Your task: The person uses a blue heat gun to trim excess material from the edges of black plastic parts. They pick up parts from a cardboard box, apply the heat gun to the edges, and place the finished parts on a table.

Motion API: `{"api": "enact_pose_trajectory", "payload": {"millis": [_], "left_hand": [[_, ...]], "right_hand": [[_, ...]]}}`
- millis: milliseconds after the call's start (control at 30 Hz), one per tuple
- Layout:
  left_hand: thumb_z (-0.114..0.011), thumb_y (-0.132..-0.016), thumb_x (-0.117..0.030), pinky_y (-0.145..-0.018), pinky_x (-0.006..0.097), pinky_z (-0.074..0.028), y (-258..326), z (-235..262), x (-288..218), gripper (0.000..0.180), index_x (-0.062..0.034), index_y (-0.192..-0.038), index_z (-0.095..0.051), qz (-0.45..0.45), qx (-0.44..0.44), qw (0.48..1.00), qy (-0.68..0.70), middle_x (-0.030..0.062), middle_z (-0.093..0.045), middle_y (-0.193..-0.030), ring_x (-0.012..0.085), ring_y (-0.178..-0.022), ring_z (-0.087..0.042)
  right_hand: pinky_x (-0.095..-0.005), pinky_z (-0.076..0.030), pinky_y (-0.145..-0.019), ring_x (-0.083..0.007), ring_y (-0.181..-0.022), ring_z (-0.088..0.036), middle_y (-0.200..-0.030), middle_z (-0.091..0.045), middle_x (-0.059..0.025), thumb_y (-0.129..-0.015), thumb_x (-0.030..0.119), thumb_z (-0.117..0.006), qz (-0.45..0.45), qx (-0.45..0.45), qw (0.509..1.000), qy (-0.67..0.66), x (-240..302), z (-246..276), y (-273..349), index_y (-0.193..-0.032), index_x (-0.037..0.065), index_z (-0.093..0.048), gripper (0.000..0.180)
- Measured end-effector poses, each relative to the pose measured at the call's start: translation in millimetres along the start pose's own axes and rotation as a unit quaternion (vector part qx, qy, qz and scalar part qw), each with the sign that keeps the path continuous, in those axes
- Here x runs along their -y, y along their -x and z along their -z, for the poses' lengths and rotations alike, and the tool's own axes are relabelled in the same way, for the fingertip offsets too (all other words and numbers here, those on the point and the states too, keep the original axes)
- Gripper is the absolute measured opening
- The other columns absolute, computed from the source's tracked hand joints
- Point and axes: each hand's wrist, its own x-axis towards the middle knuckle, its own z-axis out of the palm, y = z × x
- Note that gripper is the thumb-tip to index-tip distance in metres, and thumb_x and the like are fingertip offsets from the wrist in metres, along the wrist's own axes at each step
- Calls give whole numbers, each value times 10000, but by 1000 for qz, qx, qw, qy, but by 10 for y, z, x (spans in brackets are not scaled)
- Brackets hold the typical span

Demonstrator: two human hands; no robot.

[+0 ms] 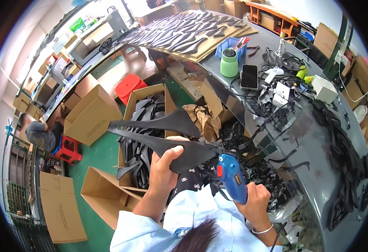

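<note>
My left hand (163, 170) grips a black forked sheet piece (194, 152) near its middle, thumb on top. Its two long arms meet in a narrow tip at the left and widen toward the right. My right hand (255, 202) is wrapped round the handle of blue electric scissors (234, 178) with a red button. The tool's head is close to the right end of the lower arm; whether the blades touch it I cannot tell. Beneath the piece, a cardboard box (163, 90) is full of similar black pieces.
Black scraps (234, 136) are heaped below the grey table (301, 168). On the table are a green bottle (229, 65), a phone (249, 77), a blue basket (238, 45) and black strips (339, 147). An open carton (104, 189) and red stool (69, 149), with a seated person (42, 134), are left.
</note>
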Motion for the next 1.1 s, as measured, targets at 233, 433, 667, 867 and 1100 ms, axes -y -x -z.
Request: {"api": "enact_pose_trajectory", "payload": {"millis": [233, 433, 667, 867, 1100], "left_hand": [[-585, -805, -73, -778, 270, -504, 27, 8, 55, 241, 42, -1017, -587, -18, 67, 997, -45, 121, -645, -936, 141, -839, -627], [-623, -812, -88, -773, 259, -488, 99, 68, 79, 239, 25, -1019, -588, -8, 75, 987, -138, 79, -647, -917, 117, -841, -607], [-633, -843, -129, -825, 300, -485, 299, 1096, 497, 291, -7, -1093, -547, 50, -152, 983, -88, 74, -627, -983, 155, -886, -619], [-531, -927, -231, -639, 348, -556, 1084, 2942, 1005, 263, -50, -1115, -501, 15, -564, 821, 83, 99, -609, -980, 232, -810, -630], [-490, -943, -268, -617, 329, -565, 2059, 3812, 1713, 291, -31, -1113, -502, -30, -767, 630, 122, 128, -601, -983, 241, -766, -631]], "right_hand": [[-370, -381, -513, -272, -502, -502, -556, -482, -82, -579, 125, -762, 34, -8, 999, 6, 53, 49, -40, -681, 62, -434, 349], [-355, -394, -521, -263, -484, -501, -544, -474, -77, -574, 112, -758, 67, -20, 998, -3, 135, -35, -52, -672, 60, -432, 344], [-421, -397, -529, -327, -545, -523, -584, -505, -117, -538, 136, -755, 22, 40, 999, -27, 80, -163, 13, -744, 54, -484, 350], [-429, -403, -525, -339, -565, -523, -602, -503, -134, -536, 115, -735, -22, 70, 997, -23, 27, -286, 56, -765, 53, -487, 343], [-421, -387, -527, -373, -578, -517, -624, -501, -163, -624, 125, -738, -29, 103, 992, -60, 112, -359, -1, -780, 26, -452, 341]]}}
